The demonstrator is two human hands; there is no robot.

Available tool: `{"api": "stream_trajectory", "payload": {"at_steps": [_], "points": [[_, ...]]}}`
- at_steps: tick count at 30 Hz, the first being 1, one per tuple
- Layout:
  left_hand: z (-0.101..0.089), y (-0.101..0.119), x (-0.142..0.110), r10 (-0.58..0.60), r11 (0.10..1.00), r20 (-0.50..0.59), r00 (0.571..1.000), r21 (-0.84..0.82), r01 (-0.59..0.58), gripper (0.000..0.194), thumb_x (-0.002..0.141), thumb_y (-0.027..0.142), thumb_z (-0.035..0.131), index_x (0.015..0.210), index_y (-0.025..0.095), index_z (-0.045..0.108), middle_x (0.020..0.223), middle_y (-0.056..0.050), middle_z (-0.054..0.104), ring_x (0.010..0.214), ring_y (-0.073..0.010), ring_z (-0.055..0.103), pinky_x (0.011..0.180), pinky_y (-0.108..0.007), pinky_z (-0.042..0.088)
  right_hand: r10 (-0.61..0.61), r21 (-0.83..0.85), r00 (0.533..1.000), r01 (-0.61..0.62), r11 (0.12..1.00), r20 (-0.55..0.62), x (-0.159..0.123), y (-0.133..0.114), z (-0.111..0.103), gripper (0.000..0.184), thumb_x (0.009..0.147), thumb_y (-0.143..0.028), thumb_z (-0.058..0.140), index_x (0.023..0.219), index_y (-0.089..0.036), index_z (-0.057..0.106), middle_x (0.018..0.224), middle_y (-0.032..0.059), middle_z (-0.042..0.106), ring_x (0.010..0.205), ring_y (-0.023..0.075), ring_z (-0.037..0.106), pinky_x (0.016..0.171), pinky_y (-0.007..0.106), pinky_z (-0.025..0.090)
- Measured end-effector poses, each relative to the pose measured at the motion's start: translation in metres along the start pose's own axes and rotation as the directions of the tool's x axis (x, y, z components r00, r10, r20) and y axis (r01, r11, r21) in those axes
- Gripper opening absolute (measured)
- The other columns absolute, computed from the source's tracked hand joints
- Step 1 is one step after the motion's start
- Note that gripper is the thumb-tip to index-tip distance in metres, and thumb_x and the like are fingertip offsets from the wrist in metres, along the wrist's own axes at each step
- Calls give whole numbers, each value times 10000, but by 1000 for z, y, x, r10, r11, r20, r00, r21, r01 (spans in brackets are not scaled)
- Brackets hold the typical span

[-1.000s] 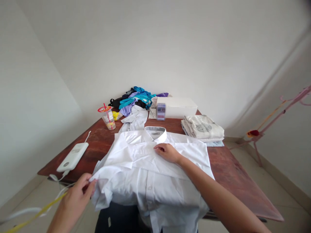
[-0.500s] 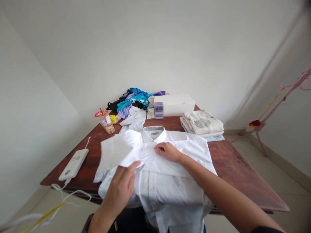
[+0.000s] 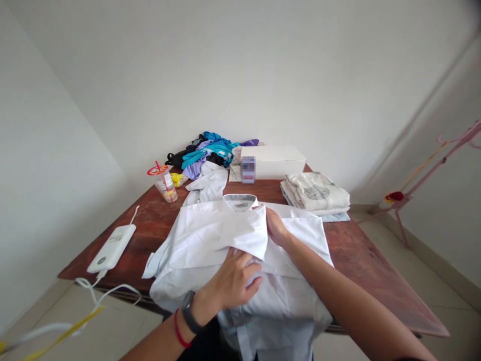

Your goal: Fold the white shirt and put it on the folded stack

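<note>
A white collared shirt point(image 3: 199, 230) is spread on the table, its grey-lined collar point(image 3: 240, 202) facing the wall and its lower part hanging over the near edge. One sleeve point(image 3: 240, 228) lies folded across the chest, its open end towards the right. Below that sleeve, my left hand point(image 3: 238, 281) has its thumb and fingers apart, fingertips at the sleeve's lower edge and partly hidden. My right hand point(image 3: 276, 226) is against the sleeve's open end, its fingers hidden behind the cloth.
Folded clothes point(image 3: 315, 193) are stacked at the right. Behind stand a white box point(image 3: 280, 161) and a heap of clothes point(image 3: 214, 150). A plastic cup point(image 3: 165, 185) and a cabled white power bank point(image 3: 112, 248) are at the left. A pink stand point(image 3: 424, 175) is beyond the table point(image 3: 361, 281).
My left hand has moved right, and the sleeve now lies across the chest below the collar. My right hand has shifted slightly right and up, to the sleeve's end.
</note>
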State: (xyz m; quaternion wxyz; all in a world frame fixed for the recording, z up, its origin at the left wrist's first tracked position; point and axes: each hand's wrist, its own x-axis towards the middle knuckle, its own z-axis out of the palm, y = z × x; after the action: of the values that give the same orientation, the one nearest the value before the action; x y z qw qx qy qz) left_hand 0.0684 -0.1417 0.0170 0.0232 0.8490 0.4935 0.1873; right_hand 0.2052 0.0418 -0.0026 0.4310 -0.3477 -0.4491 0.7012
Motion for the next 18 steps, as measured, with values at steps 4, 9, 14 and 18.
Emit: {"api": "stream_trajectory", "payload": {"at_steps": [4,9,14,18], "points": [[4,-1,-14,-131,991,-20,991,-18,130,281,932,324,649,1197,231,652,1141,-108,642,1079,-299,623,967,-478,526,-49,-36,995,46,998,-86,5,8,-4,470,834,-641,664,1061,-234,723,954,46,777,881,256,703,795,365,550],[19,-7,-36,-221,972,-103,970,62,228,414,964,426,611,1320,219,574,1377,-162,584,1303,-370,558,1090,-586,460,-23,-22,994,20,1000,-105,4,6,-4,581,859,-738,575,1094,-233,741,1008,75,781,931,282,714,818,385,553],[29,-27,-45,-319,920,-306,897,129,371,576,996,435,536,1480,154,401,1634,-247,328,1507,-430,335,1122,-634,416,-11,-22,990,8,1000,-138,-1,0,2,407,779,-583,744,993,-238,754,970,48,783,840,253,706,730,338,544],[16,-42,-39,-381,902,-305,873,86,424,836,973,426,564,1630,162,120,1706,-235,114,1564,-434,145,1146,-650,374,47,109,989,-32,993,-141,-2,-1,5,300,728,-416,776,971,-245,728,929,31,781,797,236,697,711,328,544]]}}
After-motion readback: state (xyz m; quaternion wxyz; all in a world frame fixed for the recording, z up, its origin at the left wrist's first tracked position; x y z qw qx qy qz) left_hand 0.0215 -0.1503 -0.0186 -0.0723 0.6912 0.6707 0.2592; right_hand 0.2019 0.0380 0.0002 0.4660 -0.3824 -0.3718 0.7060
